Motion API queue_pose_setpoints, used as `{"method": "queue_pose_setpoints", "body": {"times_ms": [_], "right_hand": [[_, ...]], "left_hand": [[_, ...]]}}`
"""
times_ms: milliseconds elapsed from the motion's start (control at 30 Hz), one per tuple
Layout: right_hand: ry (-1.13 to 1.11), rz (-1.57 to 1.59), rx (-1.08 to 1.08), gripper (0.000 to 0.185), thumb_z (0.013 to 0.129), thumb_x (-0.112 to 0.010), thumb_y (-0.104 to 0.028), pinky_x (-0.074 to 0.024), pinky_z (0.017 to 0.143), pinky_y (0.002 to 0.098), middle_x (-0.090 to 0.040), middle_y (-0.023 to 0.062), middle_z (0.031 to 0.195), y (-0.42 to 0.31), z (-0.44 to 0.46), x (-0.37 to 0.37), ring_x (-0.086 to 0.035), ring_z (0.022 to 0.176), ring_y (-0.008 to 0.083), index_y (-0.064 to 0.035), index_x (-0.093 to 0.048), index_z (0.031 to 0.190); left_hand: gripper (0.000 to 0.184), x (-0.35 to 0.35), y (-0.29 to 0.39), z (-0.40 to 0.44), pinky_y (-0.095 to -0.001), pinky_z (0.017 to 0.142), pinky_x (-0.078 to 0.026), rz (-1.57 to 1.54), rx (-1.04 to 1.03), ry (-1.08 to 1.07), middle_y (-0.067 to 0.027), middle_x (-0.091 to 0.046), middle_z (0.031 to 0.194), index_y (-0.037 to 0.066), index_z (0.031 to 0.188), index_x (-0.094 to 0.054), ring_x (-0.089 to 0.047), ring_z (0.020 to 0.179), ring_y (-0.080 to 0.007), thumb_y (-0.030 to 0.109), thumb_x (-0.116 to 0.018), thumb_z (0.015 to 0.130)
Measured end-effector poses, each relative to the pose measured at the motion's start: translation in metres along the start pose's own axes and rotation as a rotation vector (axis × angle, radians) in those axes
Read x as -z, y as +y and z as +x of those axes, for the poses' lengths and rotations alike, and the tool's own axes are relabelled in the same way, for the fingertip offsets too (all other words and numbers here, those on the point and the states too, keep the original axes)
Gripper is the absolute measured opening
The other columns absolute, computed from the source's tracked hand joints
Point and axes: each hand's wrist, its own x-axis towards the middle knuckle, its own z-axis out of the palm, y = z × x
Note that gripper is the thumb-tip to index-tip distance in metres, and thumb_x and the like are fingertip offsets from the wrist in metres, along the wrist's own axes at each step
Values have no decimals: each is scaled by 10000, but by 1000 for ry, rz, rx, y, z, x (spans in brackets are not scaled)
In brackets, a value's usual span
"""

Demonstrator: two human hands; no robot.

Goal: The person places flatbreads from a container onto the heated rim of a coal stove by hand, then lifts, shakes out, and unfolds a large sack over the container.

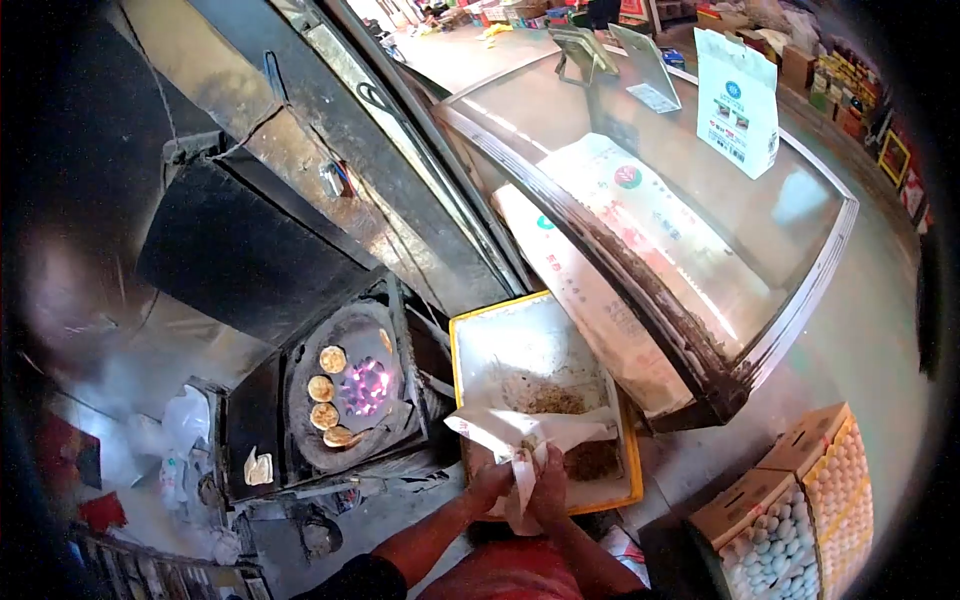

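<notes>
The left hand (487,488) and right hand (547,492), forearms converging, curl closed around a bunched white sheet (483,428) above the yellow-rimmed box's (515,350) near edge.

My left hand (490,487) and right hand (549,490), a wrapper (523,482) between them, lie over the near end of the bin (505,345); I view the stove (346,322) to the left, four flatbreads (320,389) in it left of the fire (366,386). Beyond the bin, rightward, stands the counter (515,108), with a bag (738,100) on top; near right sit boxes (742,505) of eggs (770,555).
</notes>
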Motion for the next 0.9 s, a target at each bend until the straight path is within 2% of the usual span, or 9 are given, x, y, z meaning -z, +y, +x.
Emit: {"method": "queue_pose_setpoints", "body": {"times_ms": [200, 267, 333, 367, 467, 567, 700, 800, 900], "right_hand": [[25, 148, 4, 249, 830, -616, -115, -500, 750, 375, -651, 166, 876, -21, 25, 41, -634, 832, 257, 32, -594, 1030], [-4, 109, 30, 283, 833, -605, -137, -506, 764, 395, -649, 201, 889, -42, 21, 43, -644, 840, 313, 51, -585, 1044], [-56, 58, 26, 329, 852, -591, -188, -497, 804, 433, -635, 243, 923, -33, 7, 31, -633, 871, 375, 54, -574, 1074], [0, -8, 41, 354, 852, -597, -211, -489, 818, 450, -629, 245, 940, -30, 5, 25, -623, 882, 388, 49, -567, 1091], [106, -136, 76, 404, 852, -609, -256, -472, 845, 483, -617, 250, 974, -3, 12, 10, -601, 904, 416, 38, -553, 1124], [-49, -124, -226, 390, 852, -617, -261, -472, 823, 494, -623, 241, 970, 53, 47, 21, -602, 875, 410, 43, -558, 1089], [-64, 81, -526, 369, 871, -626, -278, -479, 815, 447, -643, 217, 977, 55, 53, 26, -614, 891, 379, 24, -563, 1072], [93, -87, -281, 343, 857, -642, -240, -492, 841, 405, -624, 228, 976, 13, 24, 2, -619, 940, 383, -4, -570, 1095], [-93, 159, -258, 352, 873, -626, -240, -484, 855, 400, -609, 174, 1067, 65, 47, 37, -585, 1000, 316, -37, -560, 1153]], "left_hand": [[369, 95, -87, 71, -357, 901, -460, 578, -766, -52, -142, -545, 1176, 35, 1301, -444, -514, 1105, -236, 138, -511, 953], [325, 112, -86, 74, -358, 870, -473, 1469, -932, 17, -146, -560, 1151, 22, 1259, -488, -539, 1055, -252, 173, -458, 973], [172, 51, -56, 47, -389, 738, -503, 839, -669, 237, -133, -662, 909, 46, 969, -665, -628, 827, -277, 144, -581, 855], [179, 25, -52, 51, -413, 725, -504, 968, -865, 403, -136, -654, 854, 48, 939, -664, -633, 824, -293, 159, -552, 854], [234, -6, -46, 26, -451, 758, -501, 1249, -418, 196, -198, -630, 892, 16, 1013, -629, -613, 859, -367, 163, -533, 858], [346, -9, -55, 19, -471, 847, -490, 1362, -1071, -28, -221, -597, 1118, -44, 1159, -556, -572, 995, -414, 195, -500, 915], [222, -21, -16, 13, -418, 749, -488, 1125, -646, 156, -162, -615, 977, 13, 1076, -587, -590, 889, -289, 170, -504, 944], [169, -28, 4, 13, -389, 758, -491, 971, -670, 135, -115, -621, 953, 22, 1020, -600, -595, 890, -246, 132, -516, 922], [123, -23, 30, 7, -360, 767, -494, 696, -909, 158, -69, -627, 928, 31, 965, -614, -599, 892, -204, 94, -529, 901]]}}
